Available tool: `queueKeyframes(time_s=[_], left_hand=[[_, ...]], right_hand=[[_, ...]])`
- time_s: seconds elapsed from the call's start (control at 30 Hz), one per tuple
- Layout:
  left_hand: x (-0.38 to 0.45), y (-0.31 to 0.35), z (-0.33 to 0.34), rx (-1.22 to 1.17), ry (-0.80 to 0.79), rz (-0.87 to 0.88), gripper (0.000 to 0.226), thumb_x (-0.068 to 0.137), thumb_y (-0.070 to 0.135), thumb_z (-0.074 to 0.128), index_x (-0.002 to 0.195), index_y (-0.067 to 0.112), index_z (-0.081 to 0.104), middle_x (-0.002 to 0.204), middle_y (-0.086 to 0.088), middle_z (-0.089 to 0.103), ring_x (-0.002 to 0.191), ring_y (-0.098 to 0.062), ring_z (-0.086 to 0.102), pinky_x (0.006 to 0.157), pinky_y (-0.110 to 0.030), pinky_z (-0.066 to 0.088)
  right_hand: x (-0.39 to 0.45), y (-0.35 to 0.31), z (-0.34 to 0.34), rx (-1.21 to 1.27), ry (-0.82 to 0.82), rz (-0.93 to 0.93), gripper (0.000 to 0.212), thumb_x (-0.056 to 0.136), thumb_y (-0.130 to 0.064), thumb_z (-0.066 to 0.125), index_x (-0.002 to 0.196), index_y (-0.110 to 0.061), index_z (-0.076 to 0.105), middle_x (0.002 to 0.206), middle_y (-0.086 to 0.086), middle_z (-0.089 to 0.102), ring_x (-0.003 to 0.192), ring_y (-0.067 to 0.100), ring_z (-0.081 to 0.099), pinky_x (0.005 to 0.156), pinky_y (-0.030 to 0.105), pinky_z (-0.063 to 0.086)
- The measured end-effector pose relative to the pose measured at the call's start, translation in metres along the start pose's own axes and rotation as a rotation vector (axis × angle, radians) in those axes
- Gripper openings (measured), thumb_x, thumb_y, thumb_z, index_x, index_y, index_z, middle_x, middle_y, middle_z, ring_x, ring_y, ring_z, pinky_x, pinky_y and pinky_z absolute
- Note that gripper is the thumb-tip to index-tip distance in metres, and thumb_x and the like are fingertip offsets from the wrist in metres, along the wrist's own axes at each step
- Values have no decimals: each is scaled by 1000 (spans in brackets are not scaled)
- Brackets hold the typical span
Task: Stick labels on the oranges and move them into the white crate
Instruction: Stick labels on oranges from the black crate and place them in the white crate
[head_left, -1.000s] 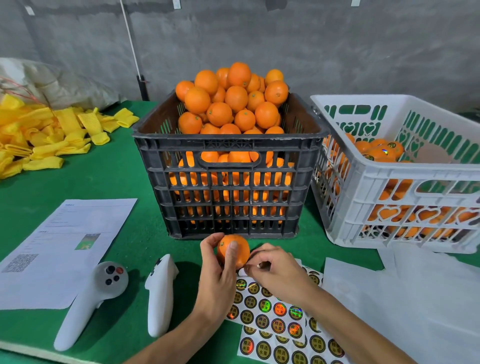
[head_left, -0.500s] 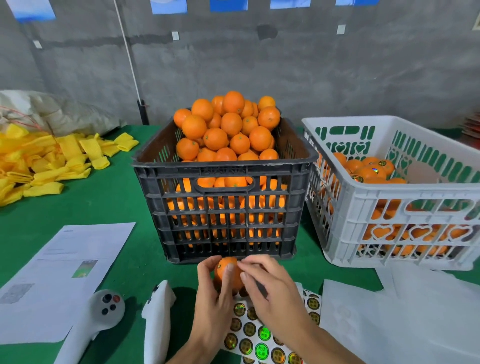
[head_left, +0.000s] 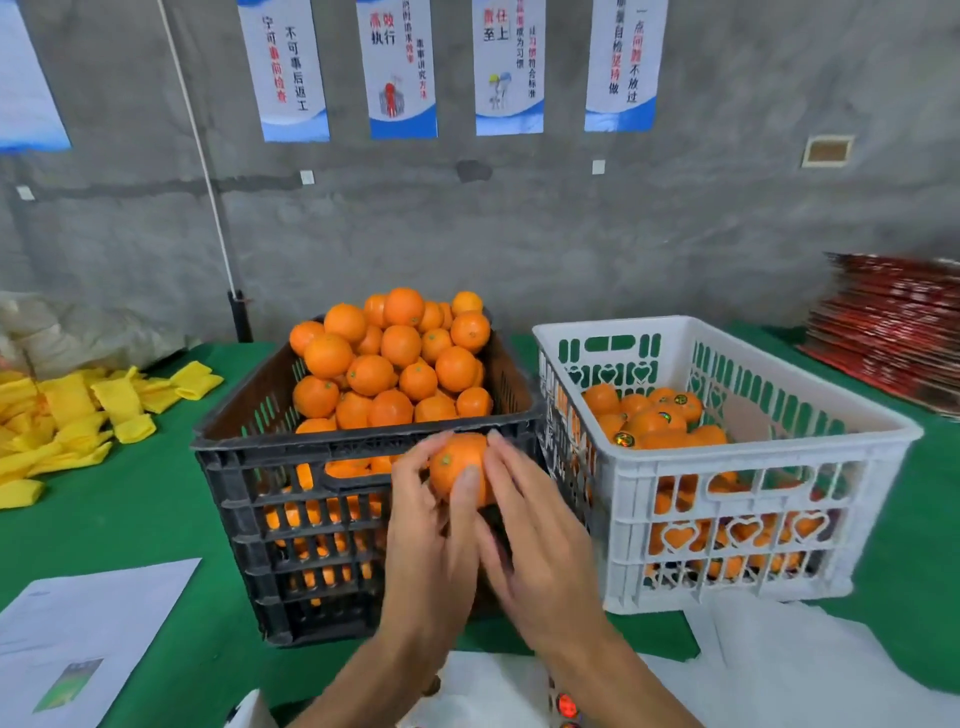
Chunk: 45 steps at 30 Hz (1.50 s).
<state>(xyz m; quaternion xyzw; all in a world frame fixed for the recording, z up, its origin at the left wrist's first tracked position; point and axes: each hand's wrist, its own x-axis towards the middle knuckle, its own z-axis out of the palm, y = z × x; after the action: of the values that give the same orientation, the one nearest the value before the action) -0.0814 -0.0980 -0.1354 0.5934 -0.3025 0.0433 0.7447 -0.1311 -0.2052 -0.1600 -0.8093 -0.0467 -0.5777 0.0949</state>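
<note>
Fruit-packing workshop: concrete wall, work-rule posters (head_left: 400, 67), orange-filled crates (head_left: 363, 467).

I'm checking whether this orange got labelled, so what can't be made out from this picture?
- Label on the held orange: head view, its far side is turned away and both hands cover its sides.
- Sticker sheet: cut off by the bottom edge.
- Right hand: motion-blurred, fingertip contact unclear.
- Bottom of the white crate: hidden by oranges.

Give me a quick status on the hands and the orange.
Left hand grips orange; right hand fingers against it. White crate alongside right. Nothing between.
</note>
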Motion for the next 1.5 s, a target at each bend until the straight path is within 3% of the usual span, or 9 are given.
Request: queueKeyframes(time_s=[0.2, 0.43, 0.63, 0.8, 0.93, 1.03, 1.17, 1.37, 1.5], left_hand=[[49, 53, 31, 873, -225, 264, 58, 104, 66, 34, 155, 40, 34, 131, 6, 68, 111, -16, 68, 96, -45, 54], [73, 69, 60, 531, -466, 252, 33, 108, 39, 52, 138, 29, 59, 88, 4, 75, 72, -18, 71, 72, -45, 56], [113, 66, 81, 1146, -606, 591, 30, 107, 27, 45, 130, 27, 64, 124, 6, 67, 113, -21, 59, 96, -42, 45], [179, 48, 48, 1253, -606, 115, 30, 108, 25, 46, 130, 20, 66, 137, -8, 61, 126, -31, 55, 102, -43, 48], [215, 14, 3, 1308, -886, -443, 29, 106, 16, 52, 134, 26, 56, 128, -13, 54, 109, -38, 61, 84, -42, 54], [219, -7, -5, 1102, -990, -718, 63, 101, 12, 66, 152, 35, 38, 140, -13, 50, 121, -40, 63, 96, -48, 57], [224, -22, 18, 1318, -1247, -600, 97, 95, 10, 75, 165, 38, 13, 168, 3, 17, 148, -32, 39, 103, -51, 54], [231, -35, 27, 1216, -1046, -552, 39, 95, 17, 76, 130, 19, 59, 146, -12, 55, 112, -25, 61, 94, -41, 54], [226, -17, 13, 1213, -909, -291, 29, 93, 9, 74, 116, 26, 68, 127, -11, 65, 116, -29, 65, 97, -40, 56]], right_hand=[[37, 38, -32, -25, 132, 65, 51, 95, 1, 70, 142, 9, 51, 153, 21, 48, 145, 29, 46, 114, 44, 46], [51, 53, -50, -19, 241, 137, 43, 99, -7, 65, 140, 2, 57, 150, 10, 54, 144, 21, 48, 119, 38, 39], [48, 69, -44, -137, 52, 176, 53, 91, 5, 70, 142, 3, 56, 150, 14, 54, 141, 26, 49, 113, 50, 46], [2, 62, -20, -92, -126, 46, 36, 100, -19, 61, 134, -8, 65, 151, 5, 53, 139, 19, 50, 118, 41, 39], [-38, 61, -3, -79, -227, -41, 33, 98, -25, 55, 126, -16, 69, 149, -2, 55, 137, 16, 53, 115, 39, 41], [-54, 52, 8, -34, -273, -51, 28, 101, -27, 52, 122, -25, 71, 143, -14, 58, 132, 6, 54, 111, 32, 46], [-61, 39, 17, 17, -246, -25, 18, 100, -26, 58, 114, -26, 68, 133, -18, 56, 125, 0, 53, 113, 23, 41], [-66, 39, 16, 3, -257, -54, 13, 96, -24, 63, 106, -23, 72, 132, -13, 61, 124, 2, 56, 112, 26, 43], [-63, 43, 13, -25, -248, -97, 13, 93, -21, 65, 99, -19, 77, 128, -9, 68, 117, 8, 64, 107, 33, 49]])
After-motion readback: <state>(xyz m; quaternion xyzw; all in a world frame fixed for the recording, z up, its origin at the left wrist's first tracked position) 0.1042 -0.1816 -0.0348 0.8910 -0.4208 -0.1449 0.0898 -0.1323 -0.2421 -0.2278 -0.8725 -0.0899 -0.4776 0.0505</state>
